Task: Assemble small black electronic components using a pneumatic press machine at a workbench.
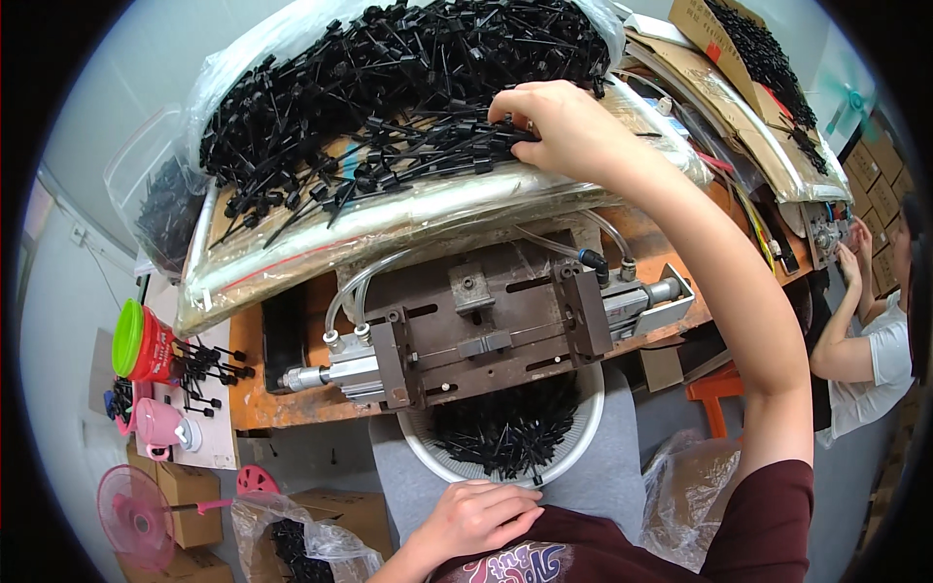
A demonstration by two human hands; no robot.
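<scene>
A large heap of thin black plastic pieces with block-like heads (408, 68) lies on a plastic-wrapped cardboard tray (292, 255). My right hand (564, 126) reaches over its near right part, thumb and fingers bent and apart among the loose pieces. Whether a piece is gripped there is hidden. My left hand (481, 513) rests flat against my shirt, holding nothing visible, by the near rim of a white basket (413, 449). More black pieces (510, 432) fill that basket on my lap. Between basket and heap stands a dark metal fixture (486, 335), with no hand on it.
Air cylinders (355, 374) and clear hoses (340, 291) flank the fixture on the wooden bench (255, 403). At left stand a red tub (155, 345), a pink mug (160, 425) and a pink fan (136, 515). A co-worker (865, 360) works at right near another cardboard tray (743, 126).
</scene>
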